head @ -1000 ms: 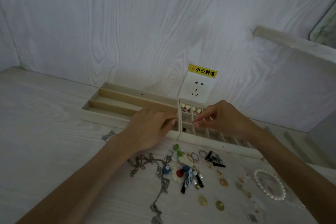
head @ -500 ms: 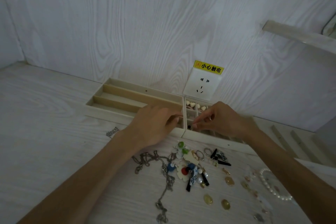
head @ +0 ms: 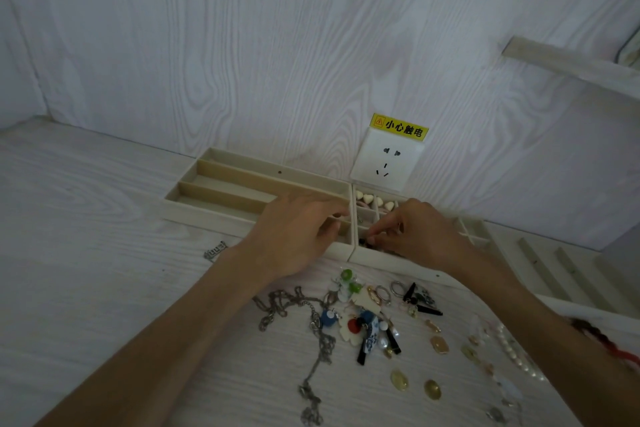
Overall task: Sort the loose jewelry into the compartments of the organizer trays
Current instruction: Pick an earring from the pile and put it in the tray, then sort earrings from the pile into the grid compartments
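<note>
Two cream organizer trays stand against the wall. The left tray (head: pixel 221 168) has long compartments; the right tray (head: pixel 365 217) has small square ones, with heart-shaped beads (head: pixel 367 198) in its back row. My left hand (head: pixel 294 239) lies with curled fingers over the right end of the left tray; whether it holds anything is hidden. My right hand (head: pixel 419 236) pinches at a small dark piece (head: pixel 363 242) in the right tray's front-left compartment. Loose jewelry lies in front: a silver chain (head: pixel 313 326), green beads (head: pixel 349 279), rings (head: pixel 381 292), gold ovals (head: pixel 399 380).
A pearl bracelet (head: pixel 512 352) lies at the right under my forearm. A small silver piece (head: pixel 216 250) sits left of my left wrist. A wall socket (head: pixel 386 163) with a yellow warning label is just behind the trays. Slatted wood lies at the far right.
My right hand has lowered its fingertips from the middle compartments to the front-left compartment. My left hand has stayed at the trays' junction. The view has shifted slightly.
</note>
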A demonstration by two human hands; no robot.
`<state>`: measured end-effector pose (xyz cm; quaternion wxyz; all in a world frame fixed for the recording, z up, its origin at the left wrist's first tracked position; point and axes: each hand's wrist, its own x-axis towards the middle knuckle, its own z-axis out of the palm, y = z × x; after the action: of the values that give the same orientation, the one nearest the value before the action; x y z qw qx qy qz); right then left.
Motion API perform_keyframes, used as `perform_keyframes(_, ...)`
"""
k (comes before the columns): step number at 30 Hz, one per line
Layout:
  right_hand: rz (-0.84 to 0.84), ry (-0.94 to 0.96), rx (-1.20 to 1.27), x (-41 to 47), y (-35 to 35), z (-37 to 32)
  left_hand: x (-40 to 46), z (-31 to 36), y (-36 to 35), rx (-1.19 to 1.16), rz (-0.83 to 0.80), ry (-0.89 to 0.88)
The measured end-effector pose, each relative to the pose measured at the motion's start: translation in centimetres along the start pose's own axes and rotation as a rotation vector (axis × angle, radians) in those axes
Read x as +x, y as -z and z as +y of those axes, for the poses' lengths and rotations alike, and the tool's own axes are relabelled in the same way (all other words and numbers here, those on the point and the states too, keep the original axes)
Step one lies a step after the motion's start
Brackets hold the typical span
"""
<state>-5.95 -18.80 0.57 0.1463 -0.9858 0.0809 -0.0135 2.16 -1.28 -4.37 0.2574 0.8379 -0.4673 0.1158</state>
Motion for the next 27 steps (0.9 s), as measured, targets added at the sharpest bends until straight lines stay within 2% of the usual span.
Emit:
perform_keyframes(6, 0.044, 0.005, 0.033, -0.6, 1.0, -0.1, 0.0, 0.1, 0.1, 0.002, 0.000, -0.002)
perform_keyframes(9, 0.047, 0.027, 0.055, -1.2, 2.9, 0.2, 0.3, 0.4, 0.4, -0.044, 0.022, -0.059)
perform_keyframes(14, -0.008, 0.059, -0.198, -2.1, 1.8, 0.2, 0.5, 1.5, -0.1, -0.021, -0.027, -0.144)
perform_keyframes(18, -0.021, 0.039, -0.247, -2.5, 0.7, -0.2, 0.4, 1.9, -1.2, 0.086, -0.055, -0.163)
perform_keyframes(27, -0.045, 0.035, -0.343, -2.5, 0.3, -0.9, 0.3, 2.1, -1.1, 0.095, -0.065, -0.146)
